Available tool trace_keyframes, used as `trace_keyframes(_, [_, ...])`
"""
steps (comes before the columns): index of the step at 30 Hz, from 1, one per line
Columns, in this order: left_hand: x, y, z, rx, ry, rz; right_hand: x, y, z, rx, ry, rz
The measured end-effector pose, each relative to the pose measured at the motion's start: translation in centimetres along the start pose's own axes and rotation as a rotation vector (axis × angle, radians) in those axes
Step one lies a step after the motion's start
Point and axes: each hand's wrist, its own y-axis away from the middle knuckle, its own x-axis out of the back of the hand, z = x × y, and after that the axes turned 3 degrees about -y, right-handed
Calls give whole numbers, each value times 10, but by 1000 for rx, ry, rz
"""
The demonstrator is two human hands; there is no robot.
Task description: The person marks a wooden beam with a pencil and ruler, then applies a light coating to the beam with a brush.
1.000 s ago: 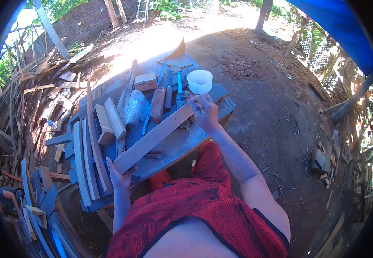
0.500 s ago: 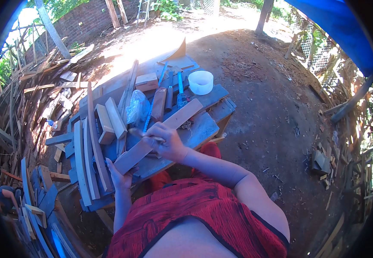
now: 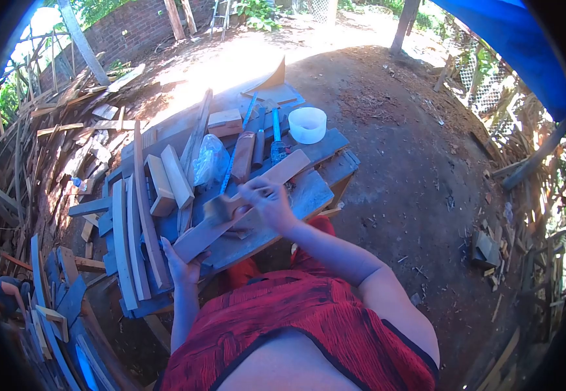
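Head view, contents by size. Worktable (image 3: 312,194), weathered grey-blue wood, bearing all lumber below except the held board. Long, narrow, curved wooden strips (image 3: 137,241), 3, side by side at the table's left end. Flat, straight, light-brown wooden board (image 3: 203,236), 1, slanting above the near part of the table, lower end in the left hand. Pale rectangular wooden blocks (image 3: 159,187), 2, next to the strips. Right hand (image 3: 272,203), fingers closed round a brush handle, over the board. Crumpled clear plastic bag (image 3: 210,160), beside the blocks. Left hand (image 3: 186,266), clasping the board's near end. Round translucent white plastic bowl (image 3: 307,125), 1, at the far edge. Tan-bristled brush (image 3: 217,212), 1, bristles over the board's face, blurred; contact cannot be told.
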Motion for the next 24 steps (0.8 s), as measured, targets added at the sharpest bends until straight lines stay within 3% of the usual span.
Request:
trace_keyframes(6, [-4,1,3,-17,28,-13,84,-20,-29,255,225,229])
trace_keyframes(9, [-5,1,3,-20,35,-9,123,-30,-35,261,259,345])
trace_keyframes(11, [-4,1,3,-22,46,-10,145,-33,-38,443,617,445])
trace_keyframes(12, [-4,2,3,-21,39,-11,147,-32,-40,441,615,441])
trace_keyframes(14, [-4,2,3,-22,32,-10,150,-31,-43,593,898,502])
trace_keyframes(17, [-4,2,3,-18,24,5,123,-21,-44,769,1044,424])
trace_keyframes(20, [-5,2,3,-20,20,11,97,-7,-35,646,1069,312])
trace_keyframes(24, [-2,1,2,-24,18,-22,53,14,-26,680,1061,156])
